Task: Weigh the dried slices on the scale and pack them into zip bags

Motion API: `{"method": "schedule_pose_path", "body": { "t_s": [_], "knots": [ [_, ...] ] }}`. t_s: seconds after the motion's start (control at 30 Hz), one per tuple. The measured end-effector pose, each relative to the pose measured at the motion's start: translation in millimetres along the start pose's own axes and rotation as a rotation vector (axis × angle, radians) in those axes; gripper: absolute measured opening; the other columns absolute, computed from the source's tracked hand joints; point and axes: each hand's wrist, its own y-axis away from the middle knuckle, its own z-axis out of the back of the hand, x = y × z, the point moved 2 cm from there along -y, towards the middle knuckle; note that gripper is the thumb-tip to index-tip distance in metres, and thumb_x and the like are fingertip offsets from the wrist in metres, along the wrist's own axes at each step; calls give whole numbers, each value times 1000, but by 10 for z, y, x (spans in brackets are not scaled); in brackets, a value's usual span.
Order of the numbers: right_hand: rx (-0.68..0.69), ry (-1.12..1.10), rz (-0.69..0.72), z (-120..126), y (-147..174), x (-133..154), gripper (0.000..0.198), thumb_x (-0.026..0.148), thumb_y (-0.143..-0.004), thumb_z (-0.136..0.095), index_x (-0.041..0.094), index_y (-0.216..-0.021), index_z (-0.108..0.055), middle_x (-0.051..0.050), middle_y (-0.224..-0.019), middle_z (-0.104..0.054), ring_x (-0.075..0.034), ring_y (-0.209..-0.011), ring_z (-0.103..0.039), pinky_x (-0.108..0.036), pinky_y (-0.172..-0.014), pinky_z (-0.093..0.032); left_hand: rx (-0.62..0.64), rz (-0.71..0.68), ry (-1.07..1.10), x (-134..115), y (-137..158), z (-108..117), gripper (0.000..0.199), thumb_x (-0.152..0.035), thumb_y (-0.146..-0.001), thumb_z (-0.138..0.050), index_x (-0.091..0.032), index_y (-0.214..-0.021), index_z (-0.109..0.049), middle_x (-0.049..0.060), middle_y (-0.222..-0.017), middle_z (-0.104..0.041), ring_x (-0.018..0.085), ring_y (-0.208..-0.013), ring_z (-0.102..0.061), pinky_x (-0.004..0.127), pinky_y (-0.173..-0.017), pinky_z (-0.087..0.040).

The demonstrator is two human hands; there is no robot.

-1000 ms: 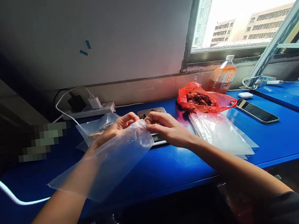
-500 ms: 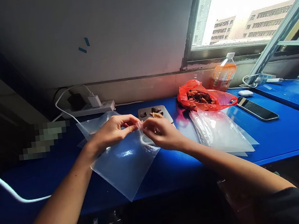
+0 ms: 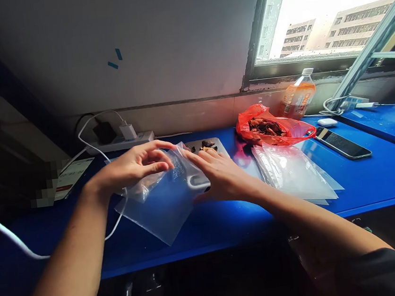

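Observation:
A clear plastic bag [image 3: 166, 218] lies slanted on the blue tabletop, its upper corner raised between my hands. My left hand [image 3: 133, 167] is at the bag's upper edge, index finger stretched along it and thumb near the curled fingers, seemingly pinching the film. On the other side my right hand [image 3: 223, 173] is open, its extended fingers touching the raised corner and its thumb apart. Behind them sits a small scale [image 3: 223, 149] with several dark dried pieces [image 3: 208, 144] on its plate, partly covered by my right hand. Another clear bag with something inside [image 3: 144, 185] lies beneath my left hand.
A red plastic bag of dried brown pieces [image 3: 268, 128] stands right of the scale, before an orange drink bottle [image 3: 298, 93]. Several flat clear bags [image 3: 296, 172], a phone [image 3: 343, 142] and a white earphone case [image 3: 327, 122] lie rightward. A power strip [image 3: 141, 138] and white cable [image 3: 11, 238] are left.
My fingertips have parted from their close pinch at the bag's corner. The right fingers have stretched out flat, the left index has straightened, and the bag has shifted slightly away from me.

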Motion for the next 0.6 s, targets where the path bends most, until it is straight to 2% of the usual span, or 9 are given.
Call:
{"method": "schedule_pose_path", "body": {
  "t_s": [0.03, 0.07, 0.13, 0.23, 0.3, 0.4, 0.47, 0.53, 0.6],
  "knots": [
    [-2, -12, -13, 14, 3, 15, 101, 54, -69, -78, 18, -152, -33, -11, -106, -57, -27, -100, -49, -45, -92, -41, 4, 11, -10, -4, 38, 47, 48, -40, -80, -70, -22, -122, -58, 2, -89, -73, 19, -87, -68, 26, -75, -53],
    [-9, -53, -17, 28, 4, 27, 99, 54, -71, -76, 19, -153, -32, -10, -106, -56, -27, -99, -49, -45, -91, -41, -6, 24, -21, -13, 75, 87, 47, -39, -80, -69, -22, -122, -58, 2, -87, -73, 19, -86, -68, 25, -74, -53],
    [-40, -213, 14, 55, -2, 41, 77, 50, -80, -68, 20, -146, -42, -8, -102, -55, -23, -94, -51, -41, -89, -44, -36, 38, -38, -38, 125, 131, 41, -37, -82, -65, -18, -118, -61, -1, -81, -72, 18, -81, -67, 23, -72, -52],
    [-124, -486, 94, 100, -13, 37, 37, 36, -88, -57, 17, -121, -62, -6, -96, -54, -18, -89, -54, -34, -83, -46, -48, 17, -54, -61, 118, 98, 33, -35, -84, -63, -16, -110, -64, -1, -77, -70, 16, -77, -66, 22, -71, -51],
    [-155, -564, 132, 117, -18, 30, 24, 26, -90, -50, 17, -105, -68, -5, -92, -54, -17, -86, -54, -33, -81, -45, -13, 0, -72, -52, 72, 31, 28, -36, -84, -64, -17, -103, -67, 1, -78, -70, 16, -77, -66, 24, -72, -52],
    [-144, -540, 138, 98, -27, 21, 27, 18, -91, -43, 17, -94, -70, -4, -86, -54, -16, -82, -53, -33, -79, -44, 52, -21, -115, -20, -3, -81, 22, -39, -86, -62, -19, -91, -69, 4, -86, -71, 19, -87, -66, 29, -82, -52],
    [-139, -477, 116, 65, -32, 10, 21, 21, -90, -50, 17, -93, -70, -4, -85, -54, -16, -82, -52, -32, -78, -45, 98, -18, -130, -1, -38, -144, 24, -41, -88, -60, -20, -92, -70, 5, -93, -71, 20, -92, -65, 31, -86, -50],
    [-98, -413, 94, 29, -27, 0, 19, 25, -86, -61, 17, -101, -70, -5, -89, -55, -17, -86, -52, -33, -81, -46, 139, 4, -132, 12, -58, -183, 28, -43, -89, -59, -22, -103, -69, 5, -99, -71, 21, -95, -64, 32, -86, -50],
    [-16, -323, 65, 1, -8, -6, 33, 27, -83, -68, 21, -116, -66, -7, -100, -55, -19, -94, -52, -36, -85, -47, 151, 32, -148, 15, -62, -186, 33, -45, -89, -58, -22, -111, -68, 5, -101, -71, 22, -95, -63, 31, -82, -50]
  ]
}}
